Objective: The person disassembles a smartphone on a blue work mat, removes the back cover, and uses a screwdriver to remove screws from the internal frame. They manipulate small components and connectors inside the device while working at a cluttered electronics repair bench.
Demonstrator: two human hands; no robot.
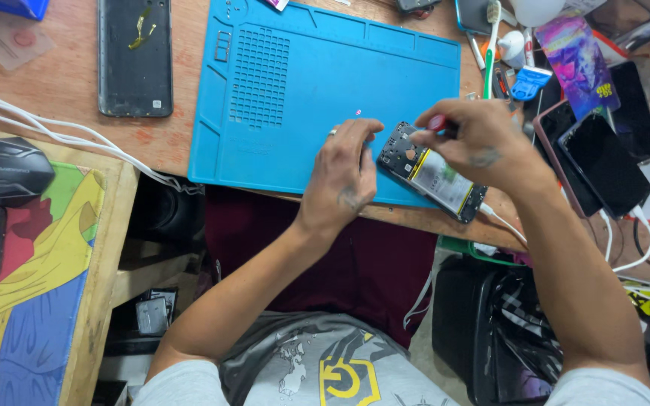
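Both hands met over an opened phone (434,171) lying tilted at the near edge of a blue work mat (302,83): the left hand (344,177) steadied its upper end with curled fingers, while the right hand (475,143) pinched a red-handled tool (438,122) above it. 1 dark back cover (135,56) lay well apart on the wooden bench (62,83).

The work mat (295,83) lies on the desk (62,83) at centre; the opened phone (434,174) rests on the mat's edge at five o'clock, between the left hand (344,177) at its nine o'clock and the right hand (475,143) over its one o'clock end; a phone back panel (135,56) lies at the mat's nine o'clock; stacked phones (603,150) lie at three o'clock; a toothbrush (490,37) stands at one o'clock.
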